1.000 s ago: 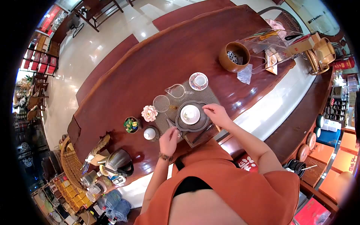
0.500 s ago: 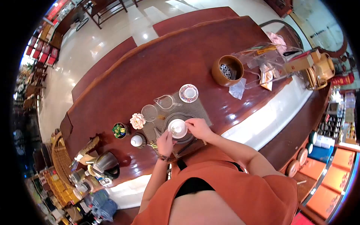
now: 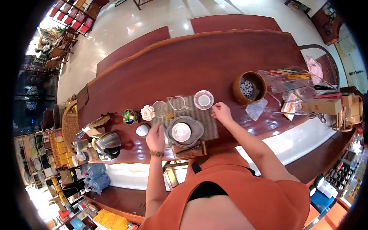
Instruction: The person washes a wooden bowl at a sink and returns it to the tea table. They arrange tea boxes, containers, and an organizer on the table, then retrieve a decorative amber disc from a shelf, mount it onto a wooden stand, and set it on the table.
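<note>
Because both hands are held apart, the white lidded bowl [image 3: 181, 132] can be seen between them, upright in the grey scalloped tray [image 3: 197, 128] near the table's front edge. It probably sits there to be within easy reach of either hand, and the tray's raised rim would likely catch drips.

Beside the tray's left side is the left hand [image 3: 155, 138], its fingers bent in toward the thumb with little gap; I cannot tell whether they have hold of anything. Well apart from it, the right hand [image 3: 222, 114] is just beyond the woven mat's [image 3: 211, 128] right edge, fingers curled and tips drawn close to the thumb. Whether something thin lies between them cannot be told. It is nearest the patterned saucer [image 3: 203, 100], at the mat's far right corner.

Along the mat's far edge are a glass pitcher [image 3: 177, 102] and a round glass piece [image 3: 160, 109], perhaps put there to leave the near side to the hands. A pink flower [image 3: 147, 112] is by the far left corner. Toward the table's [image 3: 184, 65] left end stands the kettle [image 3: 108, 143], seemingly kept clear of the smaller ware; toward its right end is a wooden bowl [image 3: 249, 87].
</note>
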`<state>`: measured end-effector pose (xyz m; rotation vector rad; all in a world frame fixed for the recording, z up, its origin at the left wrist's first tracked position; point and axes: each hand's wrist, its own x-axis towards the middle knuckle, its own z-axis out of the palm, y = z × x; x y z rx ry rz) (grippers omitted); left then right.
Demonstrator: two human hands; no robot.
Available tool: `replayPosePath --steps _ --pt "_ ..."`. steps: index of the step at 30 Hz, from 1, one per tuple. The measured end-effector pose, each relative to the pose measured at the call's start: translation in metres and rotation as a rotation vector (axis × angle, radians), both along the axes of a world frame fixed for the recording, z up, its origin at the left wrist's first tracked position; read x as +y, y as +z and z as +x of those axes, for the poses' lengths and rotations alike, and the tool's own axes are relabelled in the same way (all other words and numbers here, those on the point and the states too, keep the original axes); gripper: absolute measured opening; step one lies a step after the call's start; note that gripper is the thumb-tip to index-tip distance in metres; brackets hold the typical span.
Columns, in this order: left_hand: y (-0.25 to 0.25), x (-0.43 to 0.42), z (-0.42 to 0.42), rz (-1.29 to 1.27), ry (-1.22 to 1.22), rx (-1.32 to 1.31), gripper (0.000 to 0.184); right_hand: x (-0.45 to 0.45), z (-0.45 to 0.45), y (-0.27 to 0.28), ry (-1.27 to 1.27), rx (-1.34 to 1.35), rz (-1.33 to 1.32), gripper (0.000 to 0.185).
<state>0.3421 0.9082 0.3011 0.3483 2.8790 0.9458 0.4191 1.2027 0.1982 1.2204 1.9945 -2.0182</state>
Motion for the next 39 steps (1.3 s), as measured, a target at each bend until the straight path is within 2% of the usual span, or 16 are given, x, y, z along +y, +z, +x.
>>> replayPosePath --steps 1,6,10,11,13,15,20,22,23,25,26,29,30,32,35,39 --pt "0.008 0.009 -0.015 -0.046 -0.056 0.035 0.028 -0.002 -0.007 0.001 -0.006 -0.020 -0.022 0.016" --pt "0.028 0.075 -0.082 -0.409 -0.658 0.323 0.069 -0.006 -0.017 -0.016 -0.042 -0.015 0.049 0.014" --pt "0.000 0.101 -0.101 -0.479 -0.860 0.043 0.083 -0.009 -0.016 -0.044 -0.024 0.005 0.317 0.008" --pt "-0.007 0.103 -0.105 -0.531 -0.859 -0.051 0.076 -0.010 -0.015 -0.057 -0.038 0.034 0.375 0.008" --pt "-0.007 0.099 -0.099 -0.460 -0.822 0.028 0.067 -0.015 -0.014 -0.024 -0.102 0.040 0.268 0.009" --pt "0.008 0.104 -0.095 -0.503 -0.804 -0.030 0.068 -0.017 -0.013 -0.026 -0.069 0.074 0.387 0.011" --pt "0.000 0.108 -0.097 -0.553 -0.786 -0.051 0.072 -0.012 -0.010 -0.017 -0.134 0.136 0.188 0.010" --pt "-0.007 0.106 -0.098 -0.443 -0.799 0.078 0.070 -0.010 -0.009 -0.015 -0.133 0.127 0.125 0.013" --pt "-0.007 0.092 -0.101 -0.407 -0.759 0.140 0.069 -0.007 -0.009 -0.031 -0.027 0.122 0.391 0.015" --pt "-0.001 0.061 -0.100 -0.167 -0.431 0.123 0.060 -0.007 -0.008 -0.026 -0.145 0.133 0.047 0.016" --pt "0.008 0.044 -0.090 -0.140 -0.249 0.220 0.050 -0.002 -0.001 -0.031 -0.012 0.060 0.129 0.018" --pt "0.036 0.000 -0.051 0.067 0.261 0.200 0.027 -0.019 0.017 0.031 0.161 0.022 -0.146 0.018" --pt "0.030 -0.017 -0.044 0.051 0.309 0.309 0.020 -0.030 0.017 0.048 0.186 0.026 -0.266 0.017" --pt "0.014 -0.038 -0.031 -0.027 0.341 0.222 0.022 -0.050 0.005 0.050 0.161 0.044 -0.455 0.020" --pt "0.005 -0.027 -0.030 0.012 0.323 -0.013 0.029 -0.064 -0.043 0.030 0.006 -0.052 -0.465 0.026" --pt "-0.003 0.000 -0.060 -0.386 -0.149 0.117 0.072 -0.073 -0.080 0.029 -0.157 -0.301 -0.751 0.030"
